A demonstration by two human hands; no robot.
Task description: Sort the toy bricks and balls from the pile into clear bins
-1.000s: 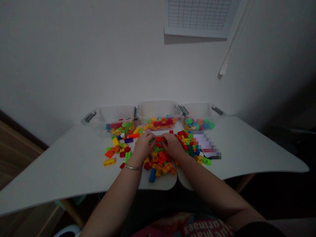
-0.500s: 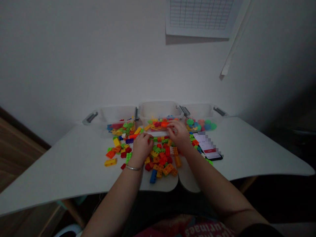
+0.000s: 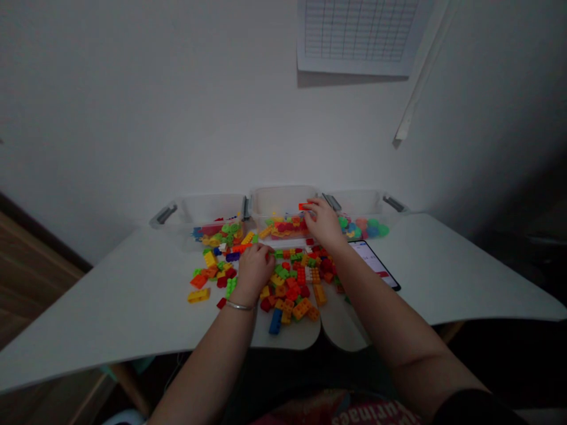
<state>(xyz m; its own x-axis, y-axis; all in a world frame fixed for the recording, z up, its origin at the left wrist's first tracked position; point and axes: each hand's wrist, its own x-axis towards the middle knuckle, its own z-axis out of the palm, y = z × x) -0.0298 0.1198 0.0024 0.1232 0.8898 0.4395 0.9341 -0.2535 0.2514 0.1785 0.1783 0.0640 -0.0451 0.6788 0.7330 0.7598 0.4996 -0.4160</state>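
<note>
A bright orange-red toy brick (image 3: 305, 206) is pinched in the fingers of my right hand (image 3: 325, 224), over the front rim of the middle clear bin (image 3: 283, 200). Several coloured pieces show low inside that bin. My left hand (image 3: 255, 268) rests with curled fingers on the loose pile of bricks; whatever is in its fingers, if anything, is hidden. Close by lie a purple brick (image 3: 233, 257), a green brick (image 3: 231, 287) and red bricks (image 3: 301, 275). Toward me lies a blue brick (image 3: 275, 321).
Left and right of the middle bin stand a left clear bin (image 3: 212, 206) and a right clear bin (image 3: 358, 203), both holding coloured pieces. A phone (image 3: 372, 262) lies under my right forearm's far side. The white table (image 3: 146, 301) has a notch at its front edge.
My right hand has risen slightly with the orange-red brick, from the bin's front wall to its rim. My left hand stays nearly in place on the pile.
</note>
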